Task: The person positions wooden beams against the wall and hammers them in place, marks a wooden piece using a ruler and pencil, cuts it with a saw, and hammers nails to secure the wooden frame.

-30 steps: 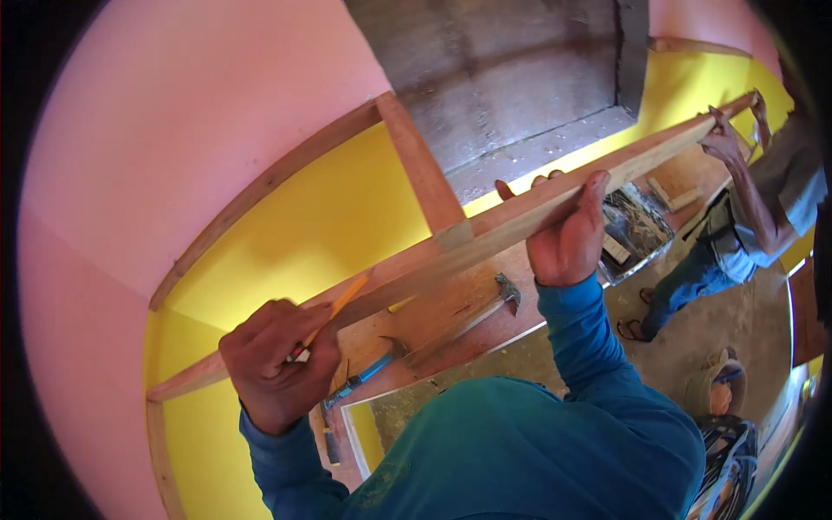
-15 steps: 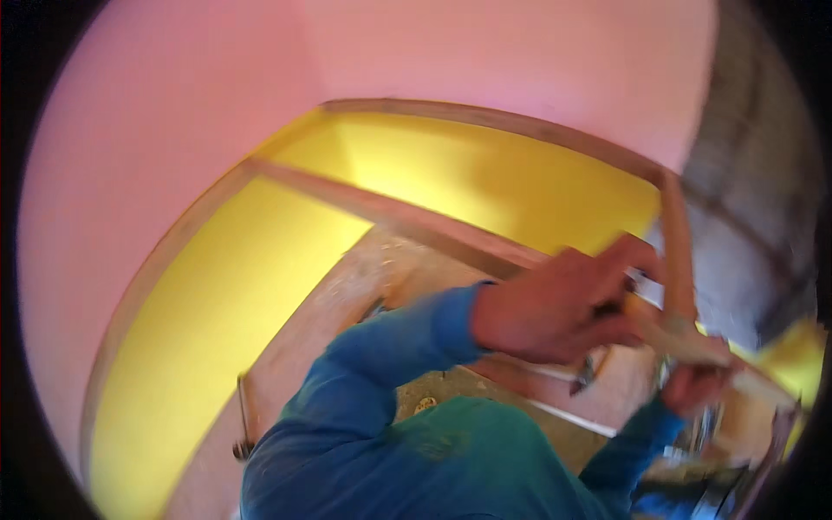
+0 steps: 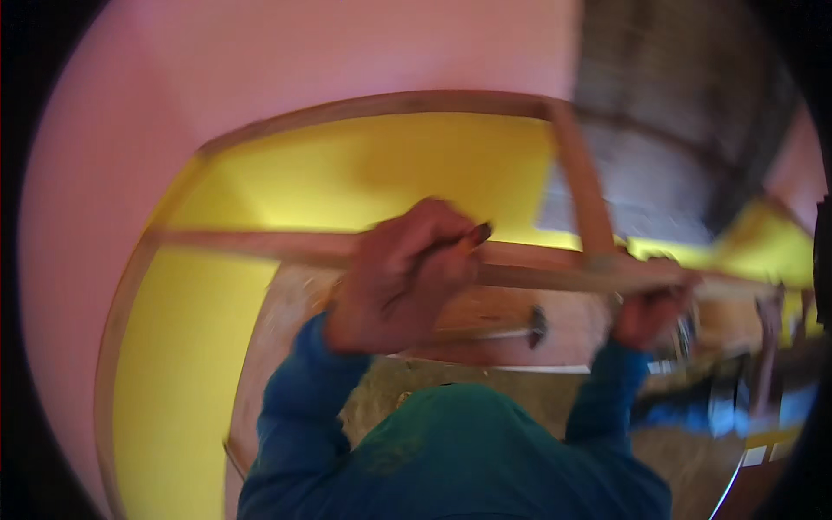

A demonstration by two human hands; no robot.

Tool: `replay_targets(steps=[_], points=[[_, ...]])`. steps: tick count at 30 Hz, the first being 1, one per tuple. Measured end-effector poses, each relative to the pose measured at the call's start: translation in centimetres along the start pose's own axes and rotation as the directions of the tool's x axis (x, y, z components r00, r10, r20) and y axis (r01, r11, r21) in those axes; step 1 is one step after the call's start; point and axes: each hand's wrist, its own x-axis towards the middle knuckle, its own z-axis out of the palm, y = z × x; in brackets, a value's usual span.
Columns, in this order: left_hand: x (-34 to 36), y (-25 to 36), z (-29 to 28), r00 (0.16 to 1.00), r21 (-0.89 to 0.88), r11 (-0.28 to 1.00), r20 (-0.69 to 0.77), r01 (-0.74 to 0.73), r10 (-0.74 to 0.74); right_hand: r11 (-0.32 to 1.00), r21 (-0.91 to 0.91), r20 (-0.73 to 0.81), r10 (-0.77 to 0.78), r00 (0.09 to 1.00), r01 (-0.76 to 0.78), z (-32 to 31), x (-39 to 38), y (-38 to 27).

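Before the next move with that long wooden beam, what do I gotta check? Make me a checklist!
1. Pencil in the left grip: ok, its dark end pokes out.
2. Right grip on the beam: ok, near the post.
3. Hammer out of both grips: ok, it lies below the beam in the picture.
4. Pencil tip touching the beam: cannot tell, too blurry.
5. Other person's hand holding the beam firmly: cannot tell, blurred at the right.

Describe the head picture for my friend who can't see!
A person's right hand grips a long wooden beam; the blurred left hand holds a dark-tipped stick in front. Below lies a hammer; behind is a yellow wall.
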Motion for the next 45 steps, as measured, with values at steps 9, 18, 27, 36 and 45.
replay_targets(steps=[9,18,27,36,45], points=[[3.8,-0.4,6.4,0.891,0.608,0.719,0.454,-0.336,0.032,0.996,0.039,-0.276,-0.065,0.959,0.079,2.0,-0.4,-0.4],[3.9,-1.0,7.0,0.875,0.604,0.668,0.459,-0.436,0.156,0.996,0.040,-0.274,-0.071,0.959,0.085,2.0,-0.8,0.0],[4.3,-1.3,7.7,0.843,0.574,0.655,0.501,-0.492,0.195,0.987,0.104,-0.252,-0.096,0.963,0.126,1.6,-0.8,-0.1],[4.6,-1.2,7.8,0.879,0.538,0.724,0.431,-0.432,0.204,0.984,0.140,-0.290,-0.063,0.955,0.107,2.5,-0.6,0.6],[4.6,-0.8,7.9,0.877,0.587,0.676,0.440,-0.446,0.196,0.987,0.116,-0.239,-0.082,0.968,0.112,2.3,-0.6,0.9]])
